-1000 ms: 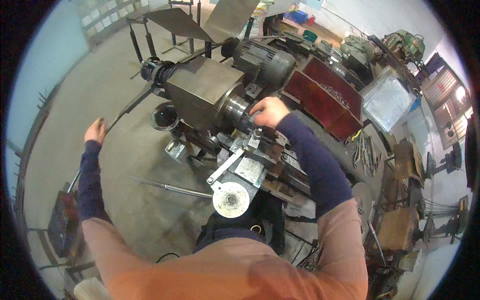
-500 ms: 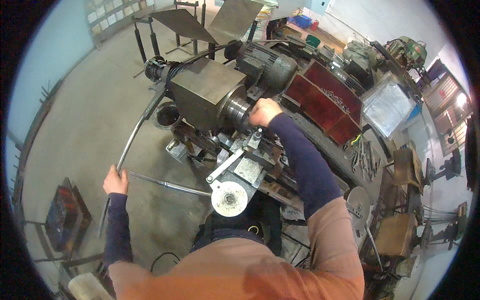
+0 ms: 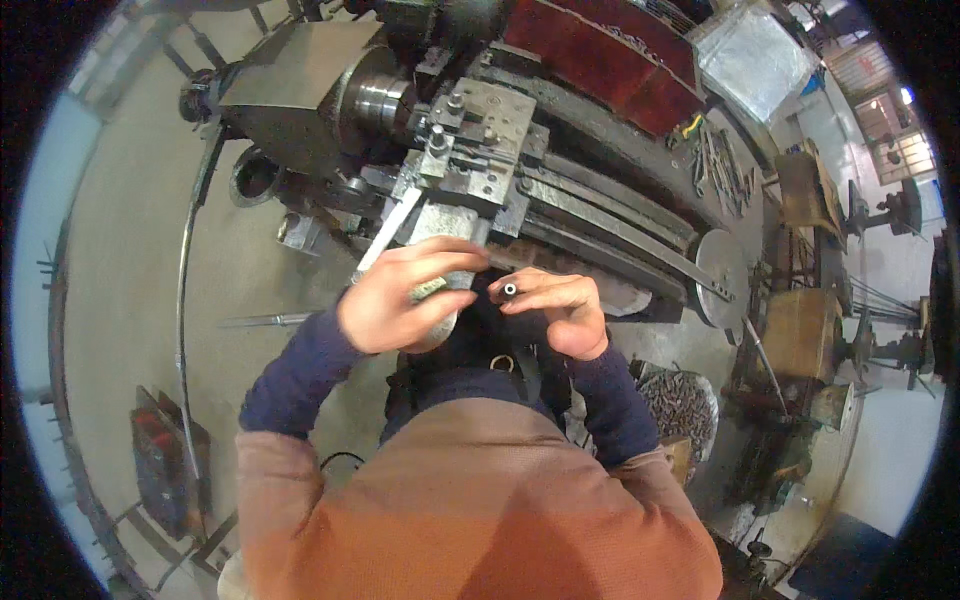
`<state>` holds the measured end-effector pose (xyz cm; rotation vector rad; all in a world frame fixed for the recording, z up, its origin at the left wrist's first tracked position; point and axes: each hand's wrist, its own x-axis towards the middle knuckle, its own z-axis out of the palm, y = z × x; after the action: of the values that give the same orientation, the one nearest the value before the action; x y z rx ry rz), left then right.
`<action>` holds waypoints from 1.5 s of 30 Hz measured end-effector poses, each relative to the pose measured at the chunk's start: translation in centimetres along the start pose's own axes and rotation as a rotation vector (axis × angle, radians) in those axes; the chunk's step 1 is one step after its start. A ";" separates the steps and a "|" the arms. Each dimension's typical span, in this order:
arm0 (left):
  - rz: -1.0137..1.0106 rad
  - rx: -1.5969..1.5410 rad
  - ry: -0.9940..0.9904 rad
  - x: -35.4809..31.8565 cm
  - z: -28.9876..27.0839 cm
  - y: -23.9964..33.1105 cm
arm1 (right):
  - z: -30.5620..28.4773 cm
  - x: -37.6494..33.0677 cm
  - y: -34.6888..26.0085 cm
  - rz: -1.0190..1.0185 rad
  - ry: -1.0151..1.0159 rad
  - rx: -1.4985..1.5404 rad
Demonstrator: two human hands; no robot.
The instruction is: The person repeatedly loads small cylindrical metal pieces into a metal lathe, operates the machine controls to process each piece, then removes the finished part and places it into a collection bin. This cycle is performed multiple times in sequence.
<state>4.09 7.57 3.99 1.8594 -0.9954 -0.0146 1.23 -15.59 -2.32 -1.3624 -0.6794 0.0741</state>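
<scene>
In front of my waist, my right hand pinches a small metal sleeve, whose round end with a dark hole points up at me. My left hand is beside it, slightly blurred, fingers apart and curved toward the right hand. It passes over the near end of the lathe's cross slide and hides part of it. I see nothing held in it. Beyond both hands is the tool post on the carriage. The lathe's shiny chuck is at the upper left of it.
A long lever rod hangs down at the left. Another metal handle sticks out left of my left forearm. Wrenches lie near a dark red tray. At the right are a handwheel and a heap of small metal parts.
My left hand has let go of the long lever rod and come to the middle. My right hand has moved back from the chuck and now holds the small sleeve. The view has shifted.
</scene>
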 end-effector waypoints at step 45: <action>-0.469 0.460 0.284 -10.4 -4.7 -9.3 | -22.8 7.8 -4.2 0.102 0.391 -0.860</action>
<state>4.95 19.34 -4.74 2.3993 -0.3673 0.2077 17.20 -33.12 3.54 -2.1559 -0.3002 -0.4414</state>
